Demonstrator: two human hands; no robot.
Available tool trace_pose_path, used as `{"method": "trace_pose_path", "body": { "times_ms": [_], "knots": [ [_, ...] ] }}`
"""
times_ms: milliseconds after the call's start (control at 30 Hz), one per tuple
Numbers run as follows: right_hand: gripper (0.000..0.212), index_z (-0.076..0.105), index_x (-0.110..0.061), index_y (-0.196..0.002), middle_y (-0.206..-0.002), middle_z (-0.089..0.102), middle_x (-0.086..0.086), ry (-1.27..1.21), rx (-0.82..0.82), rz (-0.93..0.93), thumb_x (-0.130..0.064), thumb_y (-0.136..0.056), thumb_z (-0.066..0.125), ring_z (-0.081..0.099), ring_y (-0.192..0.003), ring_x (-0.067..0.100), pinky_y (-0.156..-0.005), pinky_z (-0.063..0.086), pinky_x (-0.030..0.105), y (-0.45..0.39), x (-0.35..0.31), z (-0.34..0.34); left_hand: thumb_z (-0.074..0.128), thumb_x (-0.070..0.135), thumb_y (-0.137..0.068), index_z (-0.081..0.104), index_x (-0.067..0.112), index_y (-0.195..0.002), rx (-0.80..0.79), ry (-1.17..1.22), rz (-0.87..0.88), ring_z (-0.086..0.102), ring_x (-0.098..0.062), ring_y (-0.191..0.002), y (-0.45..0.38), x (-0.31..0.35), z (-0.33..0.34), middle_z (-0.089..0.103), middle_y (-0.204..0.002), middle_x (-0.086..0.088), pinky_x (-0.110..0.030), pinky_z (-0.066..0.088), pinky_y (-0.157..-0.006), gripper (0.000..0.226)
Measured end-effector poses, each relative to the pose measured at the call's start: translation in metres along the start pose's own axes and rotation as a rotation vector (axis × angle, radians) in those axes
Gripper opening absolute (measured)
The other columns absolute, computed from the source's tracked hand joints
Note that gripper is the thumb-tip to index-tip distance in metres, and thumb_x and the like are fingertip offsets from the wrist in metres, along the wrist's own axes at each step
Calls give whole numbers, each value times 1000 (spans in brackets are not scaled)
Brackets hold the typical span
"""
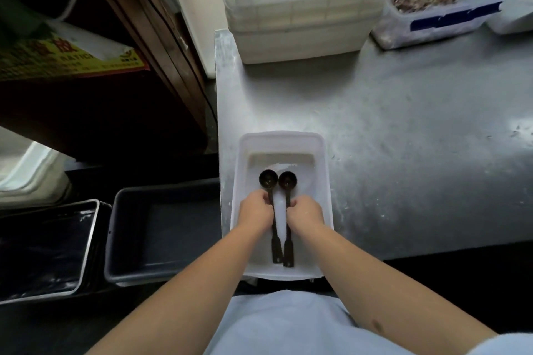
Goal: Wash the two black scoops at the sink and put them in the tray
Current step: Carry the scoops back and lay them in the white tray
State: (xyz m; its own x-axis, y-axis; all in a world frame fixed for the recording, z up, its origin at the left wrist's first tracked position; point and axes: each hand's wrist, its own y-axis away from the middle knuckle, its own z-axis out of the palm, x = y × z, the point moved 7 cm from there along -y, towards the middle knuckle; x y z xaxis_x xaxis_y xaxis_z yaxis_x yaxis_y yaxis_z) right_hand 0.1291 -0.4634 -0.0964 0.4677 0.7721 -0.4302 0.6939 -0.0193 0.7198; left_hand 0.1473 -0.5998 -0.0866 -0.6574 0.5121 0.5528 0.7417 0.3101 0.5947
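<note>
Two black scoops in white tray [323,181] on table [418,153].
L hand [256,212] fingers pinch left scoop [268,181]; R hand [306,215] fingers pinch right scoop [287,181].

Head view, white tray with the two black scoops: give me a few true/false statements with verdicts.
1. Both long-handled black plastic scoops lie inside the shallow white plastic tray. True.
2. The left scoop and right scoop have their bowls pointing toward the person. False: the bowls point away and the handle ends are nearest the person.
3. The left hand has its grip on the left scoop's handle and the right hand on the right one's. True.
4. The tray sits in a sink. False: it sits on the grey metal counter.
5. The dark grey bin is left of the tray. True.
</note>
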Motion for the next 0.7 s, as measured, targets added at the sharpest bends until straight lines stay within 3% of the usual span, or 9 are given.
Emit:
{"method": "trace_pose_path", "body": {
  "times_ms": [267,333,400,500,600,700],
  "knots": [
    [9,60,-8,-86,-101,70,18,91,79,3,-3,-90,53,56,-75,27,-55,41,29,10,-3,-10,48,7,-86,60,11,-96,-19,-32,54,60,-26,-84,8,3,-3,66,-94,-11,-31,47,-70,16],
    [9,62,-6,-92,-98,66,15,131,92,-7,-2,-90,54,56,-75,26,-58,44,29,14,-4,-10,47,5,-85,58,11,-93,-23,-63,57,58,-25,-82,10,6,-5,64,-94,-11,-30,45,-69,15],
    [8,59,-7,-88,-89,61,12,165,91,-21,1,-89,54,55,-72,24,-50,39,26,18,-6,-9,47,4,-86,55,13,-91,-23,-88,57,54,-22,-79,13,10,-7,63,-95,-10,-28,41,-65,12],
    [17,49,-11,-76,-77,53,5,222,91,-47,0,-87,54,50,-61,18,-44,34,25,24,-13,-10,53,7,-86,54,8,-105,-46,-132,50,53,-23,-80,20,16,-10,61,-104,-14,-28,39,-62,19],
    [14,42,-15,-83,-77,47,-1,378,127,-170,-15,-91,54,52,-67,20,-50,35,29,38,-23,-17,53,12,-89,49,5,-115,-59,-180,226,52,-23,-87,33,32,-17,53,-116,-13,-29,40,-65,27],
    [17,41,-20,-89,-96,59,1,619,254,-399,-32,-97,49,62,-82,27,-59,38,33,63,-40,-29,53,18,-92,43,12,-131,24,-259,561,51,-23,-116,56,46,-39,40,-138,-5,-36,48,-90,40]
  ]
}}
